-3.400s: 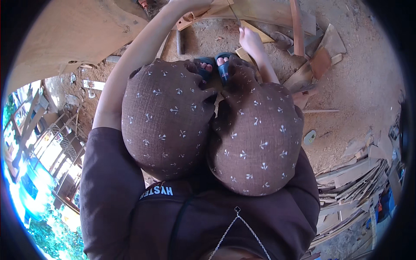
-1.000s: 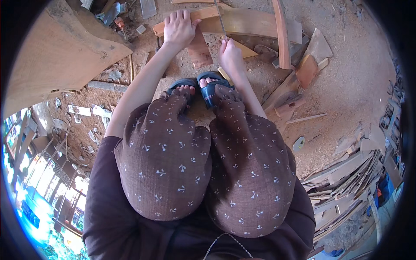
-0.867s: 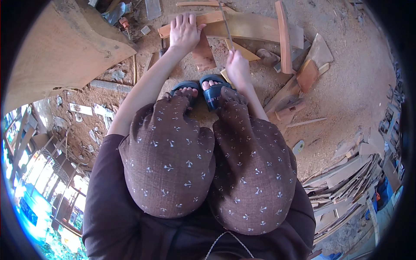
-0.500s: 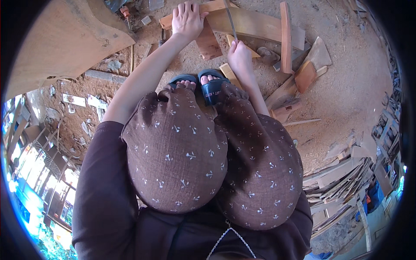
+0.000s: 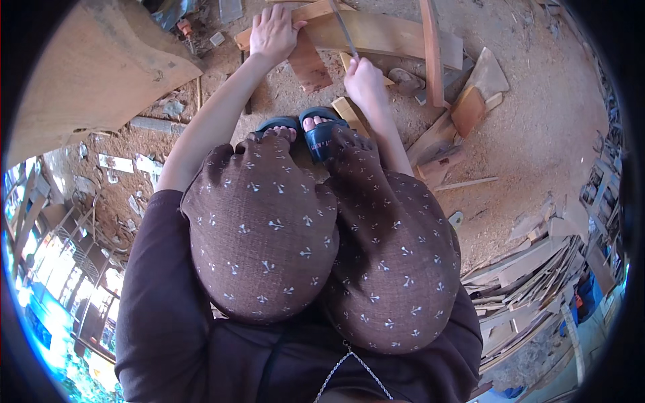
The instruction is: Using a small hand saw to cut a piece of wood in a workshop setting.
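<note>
My left hand (image 5: 274,33) lies with its fingers spread on a narrow reddish wooden strip (image 5: 310,13) at the far side of my feet. Closed around the near end of a long, thin grey metal blade (image 5: 344,28) is my right hand (image 5: 367,82). The blade runs away from me across the strip; its far end leaves the picture, and its edge is too small to make out. Under and beside it sits a pale thick plank (image 5: 396,39). A reddish-brown board (image 5: 310,67) slants toward me below my left hand.
An upright-looking wooden bar (image 5: 432,57) crosses the plank's right end. Wood offcuts (image 5: 468,109) lie to the right, and a large curved wooden slab (image 5: 101,67) fills the upper left. Stacked thin slats (image 5: 531,275) stand at lower right. My sandals (image 5: 322,134) are close by.
The whole view has shifted slightly, so most things appear farther left. The blade slopes a little more. My left hand keeps its place on the strip; my right hand still grips the blade's near end.
</note>
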Tool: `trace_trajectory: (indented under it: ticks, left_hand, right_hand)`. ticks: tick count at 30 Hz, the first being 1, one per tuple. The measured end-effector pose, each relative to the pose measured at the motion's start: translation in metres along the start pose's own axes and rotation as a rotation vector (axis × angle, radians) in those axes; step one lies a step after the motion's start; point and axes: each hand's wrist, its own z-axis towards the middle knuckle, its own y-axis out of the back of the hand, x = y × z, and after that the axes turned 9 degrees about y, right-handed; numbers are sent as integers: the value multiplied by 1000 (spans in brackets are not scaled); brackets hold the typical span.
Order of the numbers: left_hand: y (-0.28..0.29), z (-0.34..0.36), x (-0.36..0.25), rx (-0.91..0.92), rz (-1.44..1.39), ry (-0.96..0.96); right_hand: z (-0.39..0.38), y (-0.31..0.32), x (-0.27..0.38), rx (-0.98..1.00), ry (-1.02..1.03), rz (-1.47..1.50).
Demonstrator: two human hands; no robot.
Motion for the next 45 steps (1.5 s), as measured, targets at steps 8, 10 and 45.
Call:
trace_trajectory:
  ticks: [8,10,45]
  left_hand:
    - [-7,1,4,-47,33,10]
    - [-6,-2,0,-17,33,-2]
    - [-16,-14,-20,-83,-119,154]
  right_hand:
    - [-49,-18,-22,-33,6,37]
    - [-52,-13,-26,-31,-37,45]
    - [-40,-39,-27,-92,61,87]
